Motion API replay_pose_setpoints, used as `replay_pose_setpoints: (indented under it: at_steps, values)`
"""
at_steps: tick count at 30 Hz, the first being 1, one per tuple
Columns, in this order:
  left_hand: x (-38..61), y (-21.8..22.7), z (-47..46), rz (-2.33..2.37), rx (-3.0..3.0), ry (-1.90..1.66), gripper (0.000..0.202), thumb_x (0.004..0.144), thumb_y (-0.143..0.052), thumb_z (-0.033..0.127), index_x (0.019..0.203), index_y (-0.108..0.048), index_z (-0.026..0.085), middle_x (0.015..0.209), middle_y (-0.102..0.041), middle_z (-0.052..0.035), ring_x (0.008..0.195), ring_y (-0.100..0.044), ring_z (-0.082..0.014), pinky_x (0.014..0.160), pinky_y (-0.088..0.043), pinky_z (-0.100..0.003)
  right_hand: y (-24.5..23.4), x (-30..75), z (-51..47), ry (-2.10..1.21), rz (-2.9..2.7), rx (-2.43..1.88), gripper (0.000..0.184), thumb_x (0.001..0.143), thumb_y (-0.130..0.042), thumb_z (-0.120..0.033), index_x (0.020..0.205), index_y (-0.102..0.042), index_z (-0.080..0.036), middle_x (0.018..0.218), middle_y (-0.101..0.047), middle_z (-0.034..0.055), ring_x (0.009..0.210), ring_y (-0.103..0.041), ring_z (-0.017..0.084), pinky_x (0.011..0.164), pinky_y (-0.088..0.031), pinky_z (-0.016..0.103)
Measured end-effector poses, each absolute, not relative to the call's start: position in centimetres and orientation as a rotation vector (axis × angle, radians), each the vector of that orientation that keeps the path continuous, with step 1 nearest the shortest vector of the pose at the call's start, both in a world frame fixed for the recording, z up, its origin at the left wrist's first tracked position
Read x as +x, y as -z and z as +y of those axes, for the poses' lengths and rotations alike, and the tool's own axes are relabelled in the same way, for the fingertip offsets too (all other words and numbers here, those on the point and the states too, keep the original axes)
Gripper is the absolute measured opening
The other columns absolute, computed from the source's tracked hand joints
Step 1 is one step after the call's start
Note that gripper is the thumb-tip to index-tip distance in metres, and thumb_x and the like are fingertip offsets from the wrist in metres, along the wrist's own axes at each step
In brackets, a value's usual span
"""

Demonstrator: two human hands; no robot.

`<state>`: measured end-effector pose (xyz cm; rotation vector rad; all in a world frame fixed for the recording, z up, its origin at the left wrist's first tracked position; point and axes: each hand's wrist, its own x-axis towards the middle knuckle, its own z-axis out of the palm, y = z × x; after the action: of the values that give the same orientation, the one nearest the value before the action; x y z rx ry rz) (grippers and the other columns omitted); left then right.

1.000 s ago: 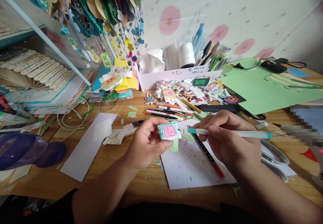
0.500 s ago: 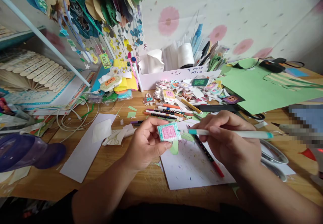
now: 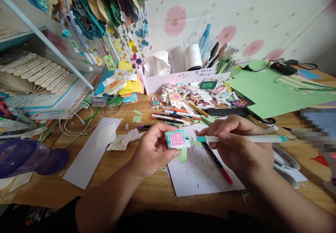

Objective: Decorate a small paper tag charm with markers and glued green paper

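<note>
The left hand (image 3: 154,149) pinches a small pink and teal card (image 3: 177,139) above the tabletop (image 3: 149,195). The right hand (image 3: 240,145) grips a white and teal pen (image 3: 265,139), with its tip at the card's right edge. A white sheet (image 3: 194,178) lies below.

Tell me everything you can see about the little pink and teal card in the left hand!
The little card is roughly rectangular and looks like paper or thin card. It has a patchy pink middle, a teal border and whitish edges. The left hand pinches it by its left side and bottom, up above the white sheet, with its coloured face towards us. The pen points at its right edge; I can't tell if they touch. A light green piece shows just below, maybe joined on.
</note>
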<state>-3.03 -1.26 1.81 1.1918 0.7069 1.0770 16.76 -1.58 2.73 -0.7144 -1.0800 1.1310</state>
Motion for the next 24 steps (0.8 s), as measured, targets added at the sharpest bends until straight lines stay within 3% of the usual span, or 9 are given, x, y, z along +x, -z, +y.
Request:
replay_pose_setpoints:
  at_steps: [11,20,24]
  values:
    - [-3.29,-1.13,-1.21,0.659,1.099,-1.118,0.037,0.068,-0.076,0.01,0.1,-0.061,0.022,0.087,-0.066,0.0024,0.075,-0.061,-0.0071,0.067,-0.048,-0.016,-2.76,16.64,-1.6,-1.155,-1.047,-0.649,0.008,0.075,-0.07,-0.02,0.068,-0.067,-0.02,0.057,-0.064,0.0008,0.052,-0.057,0.014,0.052,-0.046,0.028]
    - [-3.37,-0.88,-1.15,0.667,1.064,-1.113,0.039,0.068,-0.077,0.013,0.101,-0.06,0.023,0.089,-0.066,0.0015,0.076,-0.06,-0.0087,0.067,-0.048,-0.018,-2.9,16.69,-1.66,-1.17,-1.09,-0.626,0.01,0.075,-0.071,-0.024,0.066,-0.067,-0.022,0.053,-0.062,0.0,0.053,-0.058,0.016,0.058,-0.05,0.033]
    - [-3.32,-0.98,-1.18,0.665,1.082,-1.114,0.037,0.068,-0.077,0.012,0.1,-0.061,0.022,0.088,-0.066,0.0013,0.076,-0.061,-0.0084,0.067,-0.048,-0.018,-2.76,16.76,-1.76,-1.163,-1.075,-0.66,0.008,0.076,-0.071,-0.022,0.069,-0.067,-0.021,0.058,-0.064,0.0007,0.053,-0.058,0.015,0.055,-0.048,0.03]
